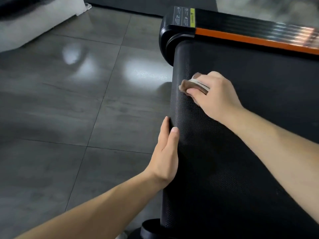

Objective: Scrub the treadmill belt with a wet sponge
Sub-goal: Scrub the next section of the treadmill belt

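The black textured treadmill belt [233, 144] fills the right half of the head view, its rounded end facing left. My right hand [214, 94] presses a brown and pale sponge [193, 84] onto the belt near that rounded end; fingers cover most of the sponge. My left hand [166, 152] lies flat along the belt's curved end edge, fingers together, thumb tip on the belt surface, holding nothing.
A black side rail with an orange stripe [250, 37] runs along the belt's far side, ending in a black end cap with a warning label [183, 18]. Glossy grey floor tiles [77, 100] lie to the left. A white object [34, 19] stands at the upper left.
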`<state>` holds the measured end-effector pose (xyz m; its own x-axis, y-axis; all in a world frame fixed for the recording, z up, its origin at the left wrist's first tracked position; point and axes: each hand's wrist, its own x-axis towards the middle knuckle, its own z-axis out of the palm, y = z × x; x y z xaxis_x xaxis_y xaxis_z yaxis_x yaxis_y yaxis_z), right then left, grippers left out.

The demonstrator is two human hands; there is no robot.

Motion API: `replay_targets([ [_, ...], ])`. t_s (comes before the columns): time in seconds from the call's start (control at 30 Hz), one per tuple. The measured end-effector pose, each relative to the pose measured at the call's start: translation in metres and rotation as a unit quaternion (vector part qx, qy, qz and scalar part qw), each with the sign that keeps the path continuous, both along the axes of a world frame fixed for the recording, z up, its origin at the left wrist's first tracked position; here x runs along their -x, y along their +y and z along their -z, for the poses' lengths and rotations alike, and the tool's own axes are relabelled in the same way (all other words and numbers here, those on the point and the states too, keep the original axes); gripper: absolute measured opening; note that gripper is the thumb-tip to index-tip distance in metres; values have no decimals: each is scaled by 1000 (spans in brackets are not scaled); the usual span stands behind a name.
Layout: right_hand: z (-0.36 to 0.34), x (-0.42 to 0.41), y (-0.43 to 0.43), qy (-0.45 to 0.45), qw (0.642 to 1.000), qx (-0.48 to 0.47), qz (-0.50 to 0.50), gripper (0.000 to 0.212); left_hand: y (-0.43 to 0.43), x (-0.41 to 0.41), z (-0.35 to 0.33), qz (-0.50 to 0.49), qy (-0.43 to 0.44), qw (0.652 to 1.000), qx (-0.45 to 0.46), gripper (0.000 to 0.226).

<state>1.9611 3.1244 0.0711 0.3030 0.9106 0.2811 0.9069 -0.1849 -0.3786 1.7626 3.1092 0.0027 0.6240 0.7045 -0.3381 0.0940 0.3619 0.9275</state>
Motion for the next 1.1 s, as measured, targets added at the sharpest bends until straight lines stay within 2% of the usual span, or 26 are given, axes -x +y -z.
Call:
replay_targets([
  [0.03,3,5,3,-24,1000,3,-11,27,0,0,3,-5,-12,1000,15,95],
  [0.1,3,18,-3,-62,990,33,-126,25,-1,-1,8,-23,-32,998,43,92],
  [0.17,-4,22,-5,-55,968,68,-234,32,-1,-1,13,-39,-42,996,64,89],
  [0.2,-7,15,6,-73,963,82,-245,38,0,-2,15,-41,-44,996,73,88],
  [0.3,-11,-15,71,-131,976,77,-157,49,2,-1,14,-29,-54,994,95,83],
  [0.4,-13,-46,129,-174,980,87,-27,43,2,1,15,-7,-79,990,115,72],
  [0.47,-11,-49,142,-177,981,85,6,43,2,0,18,-6,-80,990,114,68],
  [0.53,-7,-34,127,-142,986,86,-16,42,2,1,20,-14,-84,990,116,74],
  [0.6,-6,-13,91,-142,978,109,-110,49,1,0,22,-19,-93,989,117,81],
  [0.67,-10,6,57,-94,966,151,-188,53,1,0,23,-22,-99,986,130,73],
  [0.73,-12,1,61,-87,959,169,-211,46,0,0,23,-25,-110,984,139,65],
  [0.77,-13,-7,76,-106,961,161,-197,45,-1,0,23,-25,-109,983,144,62],
  [0.87,-10,-39,135,-148,980,111,-71,39,-2,0,24,-28,-112,981,156,53],
  [0.97,-2,-57,163,-159,985,58,30,39,-1,1,27,-22,-102,985,137,62],
  [1.1,0,-43,144,-106,992,43,49,41,1,1,24,-19,-113,985,129,66],
])
